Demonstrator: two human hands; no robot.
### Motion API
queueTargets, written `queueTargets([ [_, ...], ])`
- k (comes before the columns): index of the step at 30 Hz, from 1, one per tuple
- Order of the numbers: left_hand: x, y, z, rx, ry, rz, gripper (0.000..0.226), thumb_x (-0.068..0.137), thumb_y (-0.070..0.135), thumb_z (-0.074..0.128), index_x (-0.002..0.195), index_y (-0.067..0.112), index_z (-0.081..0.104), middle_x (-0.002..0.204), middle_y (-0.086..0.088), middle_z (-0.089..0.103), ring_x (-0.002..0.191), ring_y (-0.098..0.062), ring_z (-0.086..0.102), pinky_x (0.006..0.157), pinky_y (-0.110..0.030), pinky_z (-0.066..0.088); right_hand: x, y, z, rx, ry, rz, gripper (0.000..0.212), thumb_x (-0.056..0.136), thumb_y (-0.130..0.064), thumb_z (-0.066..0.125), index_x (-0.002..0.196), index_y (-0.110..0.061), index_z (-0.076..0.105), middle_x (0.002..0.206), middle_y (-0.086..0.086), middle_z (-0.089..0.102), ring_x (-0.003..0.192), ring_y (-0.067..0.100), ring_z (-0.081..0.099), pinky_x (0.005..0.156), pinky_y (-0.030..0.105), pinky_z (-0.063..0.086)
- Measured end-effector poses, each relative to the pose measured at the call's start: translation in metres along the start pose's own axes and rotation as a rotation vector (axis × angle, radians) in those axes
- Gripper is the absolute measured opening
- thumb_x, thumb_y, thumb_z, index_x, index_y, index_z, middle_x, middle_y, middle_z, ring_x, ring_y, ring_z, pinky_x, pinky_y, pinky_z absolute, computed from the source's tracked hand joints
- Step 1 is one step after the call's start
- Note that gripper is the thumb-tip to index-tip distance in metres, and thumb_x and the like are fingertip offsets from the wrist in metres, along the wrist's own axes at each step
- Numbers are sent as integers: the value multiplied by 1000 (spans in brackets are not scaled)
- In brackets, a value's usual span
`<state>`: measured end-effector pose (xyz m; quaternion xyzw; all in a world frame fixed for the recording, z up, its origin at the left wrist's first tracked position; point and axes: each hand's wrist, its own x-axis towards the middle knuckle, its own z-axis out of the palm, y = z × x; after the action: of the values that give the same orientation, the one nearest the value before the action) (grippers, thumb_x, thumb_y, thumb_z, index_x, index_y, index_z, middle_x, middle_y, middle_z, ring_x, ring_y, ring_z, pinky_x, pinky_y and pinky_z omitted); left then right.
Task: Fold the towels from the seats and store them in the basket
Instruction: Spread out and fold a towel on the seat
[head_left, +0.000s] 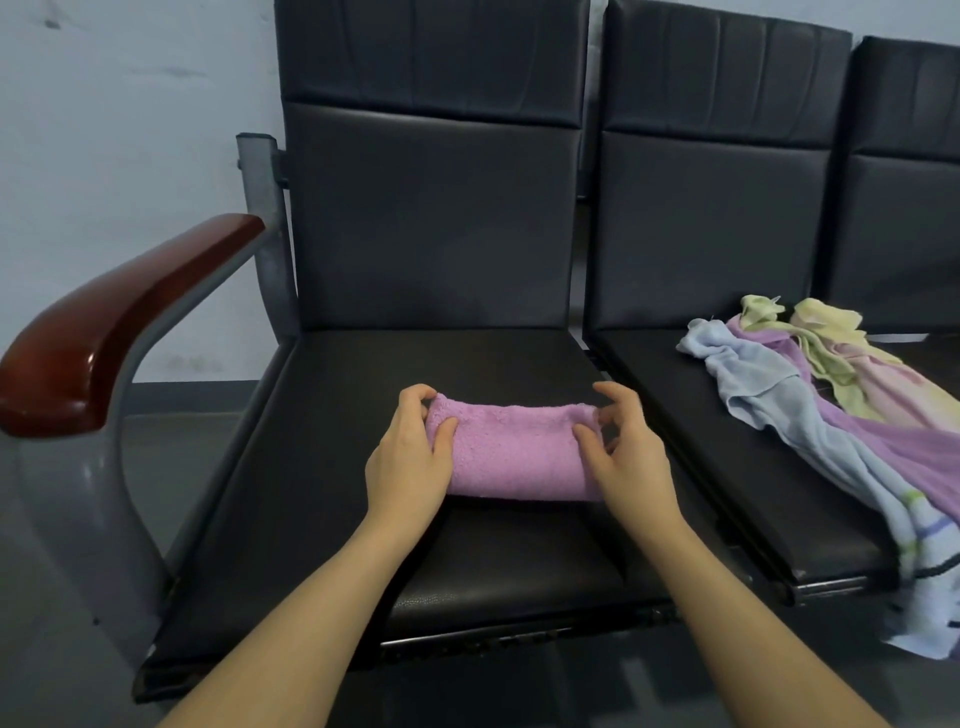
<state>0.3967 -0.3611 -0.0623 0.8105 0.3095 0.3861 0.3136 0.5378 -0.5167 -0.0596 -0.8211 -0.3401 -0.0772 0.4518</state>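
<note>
A folded pink towel (514, 452) lies on the black seat (322, 467) in front of me. My left hand (410, 457) grips its left end, thumb on top and fingers curled round the far edge. My right hand (621, 452) pinches its right end between thumb and fingers. On the seat to the right lies a loose pile of towels: a light blue one (769, 395), a purple one (883, 441) and a pale yellow one (826, 332). The blue towel hangs over the front edge of that seat. No basket is in view.
A red-brown wooden armrest (119, 322) on a grey metal frame stands at the left. Black padded backrests (431, 208) rise behind the seats. A pale wall and grey floor are at the left. A third seat (914, 171) shows at the far right.
</note>
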Motion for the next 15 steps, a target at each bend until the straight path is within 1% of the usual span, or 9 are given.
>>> queueTargets([
  [2,5,0,3,5,-9,-26,29,95,26,53,123,24,42,102,15,49,90,-11,52,77,-35,47,5,-2,3,-67,1,44,40,93,-22,58,131,-26,48,104,-10,62,88,10,59,81,35,49],
  [5,17,-2,11,88,-57,-79,34,94,28,54,126,26,41,103,9,53,90,-14,53,75,-36,47,13,2,12,-120,-7,186,40,92,-23,56,132,-25,49,108,-6,62,98,18,60,86,39,49],
  [6,21,-3,14,139,-84,-102,35,94,29,54,126,26,42,106,6,54,90,-16,53,73,-35,47,14,5,15,-141,-19,217,41,92,-23,55,132,-26,49,112,-3,61,101,19,59,89,39,46],
  [8,27,-9,19,270,-125,-102,34,94,30,54,127,25,48,116,2,51,94,-17,52,74,-33,43,17,11,20,-155,-38,232,43,92,-22,55,134,-28,49,122,-2,55,110,19,53,98,39,35],
  [9,29,-14,21,327,-122,-47,33,94,29,54,126,25,53,120,1,51,100,-19,52,78,-31,40,18,14,20,-154,-56,216,42,93,-21,55,134,-30,50,128,-4,52,116,18,49,100,37,28],
  [11,30,-20,23,338,-89,190,27,93,25,56,117,21,66,122,0,57,109,-22,52,86,-31,32,18,18,20,-196,-128,148,38,95,-20,50,130,-34,54,136,-12,49,125,13,41,94,28,17],
  [12,29,-22,23,313,-91,311,27,92,28,52,112,20,70,121,0,62,111,-22,55,88,-31,30,17,20,19,-230,-168,117,35,97,-22,46,127,-36,56,136,-15,50,124,9,41,91,26,14],
  [13,28,-22,22,302,-119,399,36,92,36,44,110,21,71,121,2,64,113,-20,56,90,-32,30,17,21,18,-250,-201,105,32,99,-25,43,125,-37,58,134,-17,52,121,5,42,90,25,12],
  [15,25,-17,19,392,-287,465,60,89,51,21,121,27,65,130,8,60,125,-16,50,98,-32,29,17,23,14,-256,-239,119,30,100,-31,39,121,-39,60,129,-21,56,112,-1,45,91,25,11],
])
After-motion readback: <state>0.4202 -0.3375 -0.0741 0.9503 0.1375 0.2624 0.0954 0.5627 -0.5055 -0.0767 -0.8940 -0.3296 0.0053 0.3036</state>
